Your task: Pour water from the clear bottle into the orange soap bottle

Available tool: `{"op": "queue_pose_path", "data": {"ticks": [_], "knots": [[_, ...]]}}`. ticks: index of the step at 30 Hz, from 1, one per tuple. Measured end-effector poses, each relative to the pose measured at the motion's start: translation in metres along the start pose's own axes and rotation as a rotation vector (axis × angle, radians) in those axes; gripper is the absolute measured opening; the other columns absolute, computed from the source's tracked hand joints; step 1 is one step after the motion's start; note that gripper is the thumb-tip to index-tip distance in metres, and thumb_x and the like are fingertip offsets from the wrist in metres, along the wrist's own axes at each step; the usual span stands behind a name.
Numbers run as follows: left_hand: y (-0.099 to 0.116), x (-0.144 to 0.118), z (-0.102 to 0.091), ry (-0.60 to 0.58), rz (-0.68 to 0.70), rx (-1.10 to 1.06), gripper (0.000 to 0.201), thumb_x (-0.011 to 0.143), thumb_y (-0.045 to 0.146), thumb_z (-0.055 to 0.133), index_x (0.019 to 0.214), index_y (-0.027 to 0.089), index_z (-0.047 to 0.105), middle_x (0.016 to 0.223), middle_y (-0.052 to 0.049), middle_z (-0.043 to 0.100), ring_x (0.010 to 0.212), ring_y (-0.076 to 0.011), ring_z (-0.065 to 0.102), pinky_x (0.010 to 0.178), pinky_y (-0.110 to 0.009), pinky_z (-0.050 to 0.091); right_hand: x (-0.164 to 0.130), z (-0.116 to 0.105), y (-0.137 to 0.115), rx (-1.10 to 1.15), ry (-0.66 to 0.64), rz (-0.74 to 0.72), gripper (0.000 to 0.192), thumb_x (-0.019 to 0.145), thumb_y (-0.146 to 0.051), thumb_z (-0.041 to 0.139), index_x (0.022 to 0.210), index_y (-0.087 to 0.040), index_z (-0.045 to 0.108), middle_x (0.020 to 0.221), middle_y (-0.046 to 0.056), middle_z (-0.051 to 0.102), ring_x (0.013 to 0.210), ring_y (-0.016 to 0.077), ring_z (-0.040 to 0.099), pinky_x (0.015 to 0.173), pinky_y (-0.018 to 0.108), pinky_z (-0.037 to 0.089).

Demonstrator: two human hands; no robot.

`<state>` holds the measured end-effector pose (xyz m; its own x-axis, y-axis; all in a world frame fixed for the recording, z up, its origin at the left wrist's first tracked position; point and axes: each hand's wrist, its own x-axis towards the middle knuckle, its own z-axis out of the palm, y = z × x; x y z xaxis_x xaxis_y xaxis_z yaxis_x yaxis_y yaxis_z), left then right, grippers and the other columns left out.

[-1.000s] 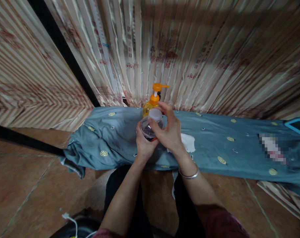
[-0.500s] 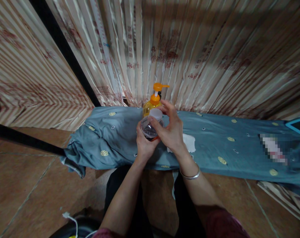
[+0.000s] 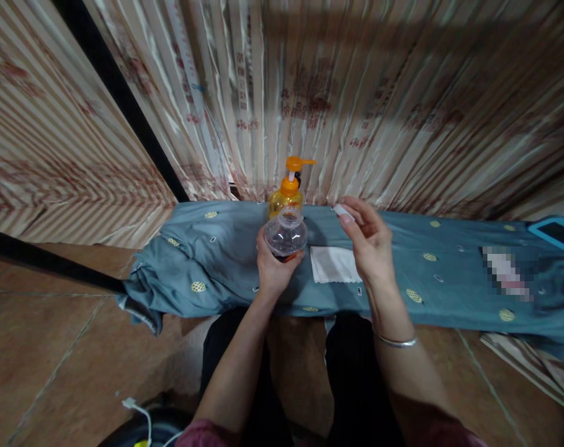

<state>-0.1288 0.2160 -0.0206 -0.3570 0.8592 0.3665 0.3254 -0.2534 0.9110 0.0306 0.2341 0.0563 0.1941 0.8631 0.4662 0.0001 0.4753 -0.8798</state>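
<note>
My left hand (image 3: 278, 267) is wrapped round a clear plastic bottle (image 3: 285, 236), whose round mouth is uncovered and tilts away from me. Some dark orange shows low on the bottle, partly behind my fingers. Off to the right, my right hand (image 3: 371, 239) pinches a white cap (image 3: 344, 213) between thumb and fingers, apart from the bottle. Just behind the bottle stands a yellow pump bottle (image 3: 285, 200) with an orange pump head, its lower part hidden. Between my hands a folded white cloth (image 3: 334, 265) lies on the blue-grey fabric.
A long surface covered in blue-grey patterned fabric (image 3: 235, 267) runs across in front of me. Striped curtains (image 3: 300, 81) hang behind it. A blue-framed device (image 3: 558, 233) and a blurred-out item (image 3: 507, 273) lie at right. A dark pole (image 3: 123, 99) slants at left.
The white cap has come off the bottle's mouth. My right hand has carried it to the right, uncovering more of the white cloth. My left hand stays round the bottle.
</note>
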Motion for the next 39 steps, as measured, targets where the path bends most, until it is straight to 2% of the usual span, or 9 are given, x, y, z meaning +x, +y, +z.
{"op": "queue_pose_path", "data": {"ticks": [5,9,12,16,21,25,30,39], "knots": [[0.000,0.001,-0.001,0.000,0.013,-0.005,0.094,0.057,0.031,0.085,0.136,0.018,0.034,0.127,-0.014,0.060,0.116,-0.0275,0.061,0.101,-0.042,0.049,-0.036,-0.085,0.054,-0.208,0.153,0.240,0.039,0.075,-0.039,0.075,0.105,-0.017,0.065,0.101,0.005,0.071,0.096,0.0188,0.066,0.097,0.046,0.047],[0.002,0.002,-0.001,0.004,0.028,0.004,0.094,0.057,0.030,0.085,0.135,0.018,0.035,0.128,-0.014,0.060,0.116,-0.0273,0.061,0.101,-0.041,0.049,-0.067,-0.158,0.096,-0.455,0.259,0.403,0.036,0.079,-0.040,0.071,0.104,-0.016,0.063,0.098,0.004,0.069,0.094,0.0192,0.066,0.095,0.047,0.048],[0.002,0.002,-0.001,0.009,0.039,0.012,0.093,0.057,0.031,0.085,0.135,0.016,0.036,0.126,-0.015,0.060,0.115,-0.0275,0.062,0.099,-0.041,0.050,-0.081,-0.199,0.109,-0.681,0.273,0.457,0.038,0.083,-0.043,0.066,0.110,-0.016,0.062,0.102,0.005,0.068,0.094,0.0190,0.065,0.091,0.044,0.050],[0.002,0.002,-0.002,0.014,0.052,0.021,0.093,0.058,0.033,0.085,0.135,0.018,0.036,0.127,-0.014,0.060,0.115,-0.0273,0.061,0.100,-0.041,0.050,-0.087,-0.233,0.112,-1.030,0.276,0.492,0.044,0.085,-0.049,0.062,0.116,-0.017,0.061,0.097,0.006,0.068,0.092,0.0205,0.064,0.091,0.047,0.049],[0.002,0.002,-0.002,0.004,0.037,0.013,0.094,0.057,0.033,0.086,0.136,0.018,0.036,0.127,-0.014,0.060,0.115,-0.0278,0.061,0.100,-0.042,0.050,-0.086,-0.259,0.119,-1.267,0.259,0.429,0.048,0.090,-0.046,0.054,0.126,-0.015,0.053,0.119,0.011,0.063,0.112,0.0247,0.058,0.099,0.049,0.043],[0.002,0.001,-0.002,0.005,0.031,0.016,0.096,0.057,0.034,0.085,0.137,0.017,0.035,0.127,-0.016,0.060,0.116,-0.0288,0.061,0.100,-0.043,0.049,-0.088,-0.270,0.129,-1.338,0.228,0.362,0.044,0.091,-0.040,0.053,0.127,-0.015,0.052,0.124,0.012,0.061,0.116,0.0252,0.057,0.101,0.049,0.042],[-0.002,0.001,-0.003,0.002,0.040,0.014,0.097,0.057,0.035,0.085,0.138,0.019,0.034,0.133,-0.016,0.056,0.121,-0.0293,0.058,0.104,-0.045,0.047,-0.091,-0.273,0.137,-1.380,0.199,0.301,0.039,0.092,-0.031,0.055,0.126,-0.013,0.053,0.125,0.012,0.061,0.119,0.0245,0.056,0.103,0.049,0.042],[-0.004,0.000,-0.003,0.002,0.033,-0.031,0.103,0.057,0.034,0.086,0.142,0.019,0.031,0.141,-0.017,0.049,0.131,-0.0304,0.049,0.111,-0.046,0.040,-0.090,-0.268,0.131,-1.374,0.215,0.335,0.041,0.090,-0.029,0.058,0.126,-0.013,0.052,0.125,0.013,0.060,0.120,0.0256,0.055,0.104,0.050,0.041]]}}
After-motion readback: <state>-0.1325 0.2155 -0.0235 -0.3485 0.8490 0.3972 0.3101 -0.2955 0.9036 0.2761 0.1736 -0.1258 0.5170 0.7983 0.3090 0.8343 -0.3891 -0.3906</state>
